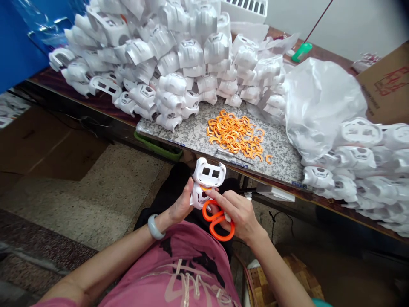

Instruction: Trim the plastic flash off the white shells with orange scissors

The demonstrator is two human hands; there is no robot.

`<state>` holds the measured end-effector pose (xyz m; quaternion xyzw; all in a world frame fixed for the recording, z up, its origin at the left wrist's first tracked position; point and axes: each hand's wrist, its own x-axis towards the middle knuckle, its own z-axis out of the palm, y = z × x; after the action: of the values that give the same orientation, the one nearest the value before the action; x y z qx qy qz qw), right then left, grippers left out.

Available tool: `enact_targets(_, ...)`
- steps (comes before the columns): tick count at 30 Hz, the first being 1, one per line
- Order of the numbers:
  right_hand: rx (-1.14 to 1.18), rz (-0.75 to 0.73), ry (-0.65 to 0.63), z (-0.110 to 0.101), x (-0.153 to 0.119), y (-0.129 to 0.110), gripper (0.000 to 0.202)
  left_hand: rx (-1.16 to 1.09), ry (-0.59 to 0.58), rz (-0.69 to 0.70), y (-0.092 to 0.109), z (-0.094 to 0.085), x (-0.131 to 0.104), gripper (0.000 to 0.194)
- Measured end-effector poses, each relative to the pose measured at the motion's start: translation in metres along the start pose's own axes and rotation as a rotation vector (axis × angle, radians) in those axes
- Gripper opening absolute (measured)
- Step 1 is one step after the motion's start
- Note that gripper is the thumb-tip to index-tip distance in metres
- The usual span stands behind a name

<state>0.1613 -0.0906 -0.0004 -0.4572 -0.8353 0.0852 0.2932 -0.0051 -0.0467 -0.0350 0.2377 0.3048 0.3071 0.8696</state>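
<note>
My left hand (181,204) is closed around a white plastic housing (209,175), holding it up over my lap. Two dark square openings show in its upper part, and a curved orange clip (206,188) sits across its middle. The index finger of my right hand (238,211) reaches to the housing, just below that clip. Scissors (214,220) with orange handles are tucked in the same hand; their blades are hidden. Ahead, a pile of loose orange clips (234,132) lies on the speckled board (284,155).
Stacks of white housings (191,51) crowd the back and left of the table, with more (358,157) at the right. A clear plastic bag (322,98) and a cardboard box (386,85) stand there too. A thin metal tool (228,154) lies near the board's front edge.
</note>
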Motion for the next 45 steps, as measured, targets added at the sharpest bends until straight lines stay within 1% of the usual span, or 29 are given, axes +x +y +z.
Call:
enact_targets(5, -0.002, -0.008, -0.002, 0.001, 0.002, -0.001, 0.032, 0.034, 0.002, -0.014, 0.0, -0.001, -0.001, 0.075)
enact_targets(14, -0.037, -0.021, -0.023, 0.001, 0.003, 0.002, 0.034, 0.012, 0.038, 0.012, 0.003, 0.0, -0.001, 0.069)
enact_targets(21, -0.03, -0.014, -0.009, 0.006, 0.003, -0.003, 0.033, 0.044, 0.062, 0.012, -0.001, -0.005, 0.001, 0.067)
enact_targets(26, -0.026, -0.008, -0.014, 0.006, 0.002, -0.003, 0.035, 0.037, 0.039, -0.005, 0.0, -0.004, 0.001, 0.068)
enact_targets(31, -0.049, 0.007, -0.033, 0.002, 0.002, -0.001, 0.034, 0.032, 0.035, 0.036, 0.001, -0.002, 0.002, 0.063)
enact_targets(33, -0.047, 0.012, -0.037, 0.001, 0.002, -0.001, 0.035, 0.031, 0.027, 0.032, 0.001, -0.002, 0.002, 0.063)
enact_targets(37, -0.012, 0.0, -0.034, 0.007, 0.001, -0.002, 0.036, 0.048, -0.008, 0.014, 0.002, -0.002, 0.003, 0.062)
enact_targets(41, -0.034, 0.045, -0.055, 0.01, -0.001, -0.001, 0.035, 0.047, 0.013, 0.032, 0.001, -0.003, 0.005, 0.058)
enact_targets(45, -0.069, 0.057, -0.084, 0.008, -0.004, 0.003, 0.045, -0.024, -0.008, -0.035, -0.002, -0.005, 0.006, 0.059)
